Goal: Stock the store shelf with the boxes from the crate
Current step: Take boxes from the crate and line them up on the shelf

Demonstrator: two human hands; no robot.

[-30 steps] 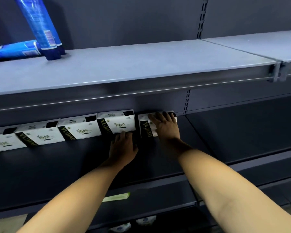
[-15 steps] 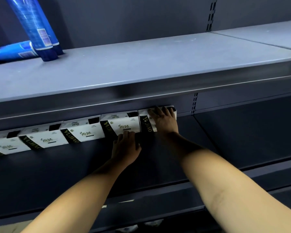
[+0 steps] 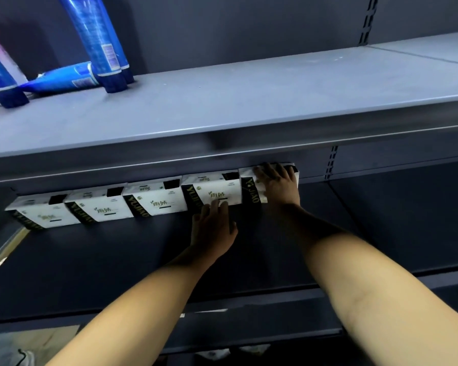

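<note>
White boxes (image 3: 212,192) at the back of the lower shelf (image 3: 143,249) read "YUJIAO" on dark side bands and "雨娇" on their white faces.

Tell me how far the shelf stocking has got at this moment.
Done: a row of four boxes sits at the back of the lower shelf. In hand: the right hand presses flat on a fifth box at the row's right end, while the left hand touches the fourth box. Left: the crate is out of view, so the remaining count cannot be told.
</note>
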